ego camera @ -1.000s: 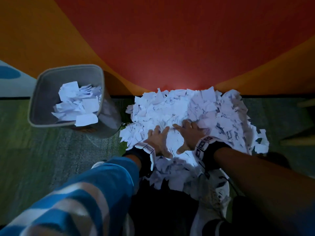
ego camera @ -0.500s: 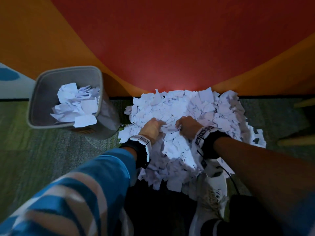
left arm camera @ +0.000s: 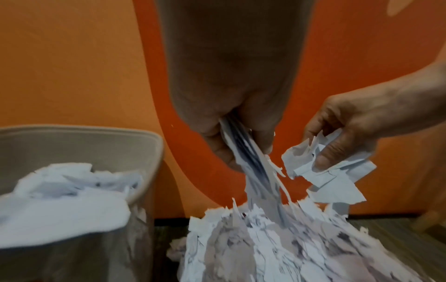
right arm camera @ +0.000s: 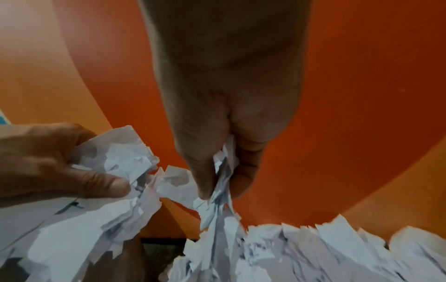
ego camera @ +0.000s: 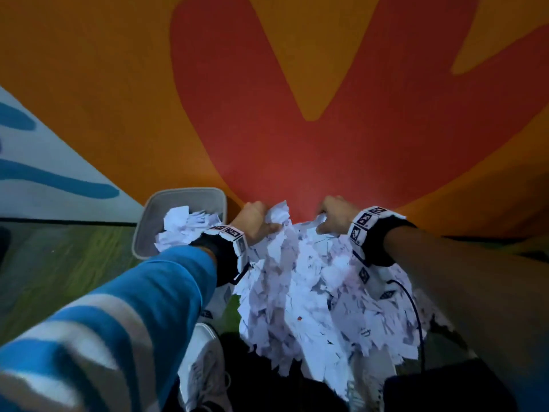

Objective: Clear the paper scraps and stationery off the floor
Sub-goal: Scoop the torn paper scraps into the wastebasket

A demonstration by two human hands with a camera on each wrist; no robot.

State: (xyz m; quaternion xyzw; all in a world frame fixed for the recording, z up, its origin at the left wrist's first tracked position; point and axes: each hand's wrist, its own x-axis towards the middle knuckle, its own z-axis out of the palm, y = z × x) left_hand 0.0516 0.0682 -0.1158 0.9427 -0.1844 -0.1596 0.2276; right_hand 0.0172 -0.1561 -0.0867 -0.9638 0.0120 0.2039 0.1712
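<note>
Wall (ego camera: 297, 129): painted in broad orange and red shapes, with a pale panel carrying blue strokes at far left; it closes the far side of the scene, and the paper lies piled against its foot. Floor (ego camera: 59, 263): grey-green carpet, dimly lit, meeting the wall along a dark skirting line. Paper scraps (ego camera: 312, 292): a large heap of torn white pieces, some with dark print, hanging in a loose curtain from both hands down to the floor, near the person's feet; judged to be gathered in one bulk load so that fewer trips are needed. Bin (ego camera: 142, 233): grey, open-topped, standing on the floor just left of the heap and close to the wall, already holding a mound of white scraps; its place beside the pile keeps the carry short. Left hand (ego camera: 255, 221): fingers curled tight round a bunch of scraps, raised above the heap, the one nearer the bin. Right hand (ego camera: 332, 217): thumb and fingers pinched on another bunch, level with the left and a little apart from it. Shoe (ego camera: 205, 367): white, laced, at near centre-left. Stationery: none can be made out; whether any lies under the paper cannot be told. Loose pieces are likely to drop on the way across.
</note>
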